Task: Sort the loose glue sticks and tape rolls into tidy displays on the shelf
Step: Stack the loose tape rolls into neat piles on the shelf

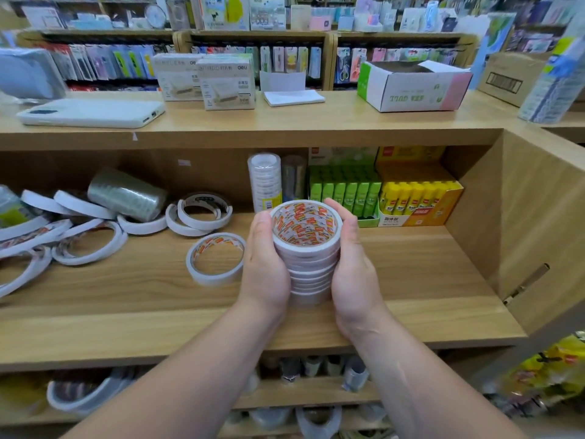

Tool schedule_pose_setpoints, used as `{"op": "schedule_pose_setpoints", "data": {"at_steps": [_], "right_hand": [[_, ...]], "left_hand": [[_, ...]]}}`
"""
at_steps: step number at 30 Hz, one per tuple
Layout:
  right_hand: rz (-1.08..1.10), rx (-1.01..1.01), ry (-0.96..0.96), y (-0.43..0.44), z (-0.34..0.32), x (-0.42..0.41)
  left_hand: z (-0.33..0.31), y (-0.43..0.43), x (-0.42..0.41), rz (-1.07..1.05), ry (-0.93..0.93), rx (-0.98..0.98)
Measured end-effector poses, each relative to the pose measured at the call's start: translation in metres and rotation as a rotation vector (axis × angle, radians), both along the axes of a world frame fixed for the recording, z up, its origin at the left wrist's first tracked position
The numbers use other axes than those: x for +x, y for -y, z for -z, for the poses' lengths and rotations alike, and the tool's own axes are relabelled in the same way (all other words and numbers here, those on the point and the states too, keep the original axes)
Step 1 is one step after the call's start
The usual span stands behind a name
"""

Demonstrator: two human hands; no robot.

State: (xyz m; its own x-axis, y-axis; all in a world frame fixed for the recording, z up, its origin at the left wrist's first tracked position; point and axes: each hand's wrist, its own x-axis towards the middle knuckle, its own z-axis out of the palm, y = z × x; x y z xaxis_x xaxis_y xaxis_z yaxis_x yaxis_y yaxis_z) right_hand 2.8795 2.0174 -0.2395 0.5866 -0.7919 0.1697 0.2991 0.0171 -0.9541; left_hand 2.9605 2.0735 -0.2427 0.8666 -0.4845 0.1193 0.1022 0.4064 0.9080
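A stack of white tape rolls (308, 261) with red and orange printed cores stands on the wooden shelf (411, 280). My left hand (266, 264) grips its left side and my right hand (351, 264) grips its right side. One matching loose tape roll (217, 258) lies just left of my left hand. Several thin white tape rolls (85, 242) lie scattered at the shelf's left. Green glue sticks (346, 190) and yellow glue sticks (418, 194) stand in display boxes at the back right.
A clear tape sleeve (128, 194) lies on its side at the back left. Two upright tape tubes (265, 182) stand behind the stack. On the top board are a white phone (91, 113), small boxes (228, 82) and an open carton (411, 87).
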Motion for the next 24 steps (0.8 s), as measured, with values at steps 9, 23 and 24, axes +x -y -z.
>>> {"op": "schedule_pose_setpoints", "data": {"at_steps": [9, 23, 24], "right_hand": [[0.123, 0.124, 0.033, 0.004, -0.009, 0.013], [-0.011, 0.127, 0.04, 0.006, 0.002, 0.005], [0.014, 0.115, 0.033, 0.005, 0.001, 0.005]], "left_hand": [[0.001, 0.007, 0.0, 0.005, -0.068, 0.005], [0.006, -0.001, 0.001, 0.086, 0.101, -0.022], [0.005, 0.0, 0.0, 0.06, 0.139, 0.005]]}}
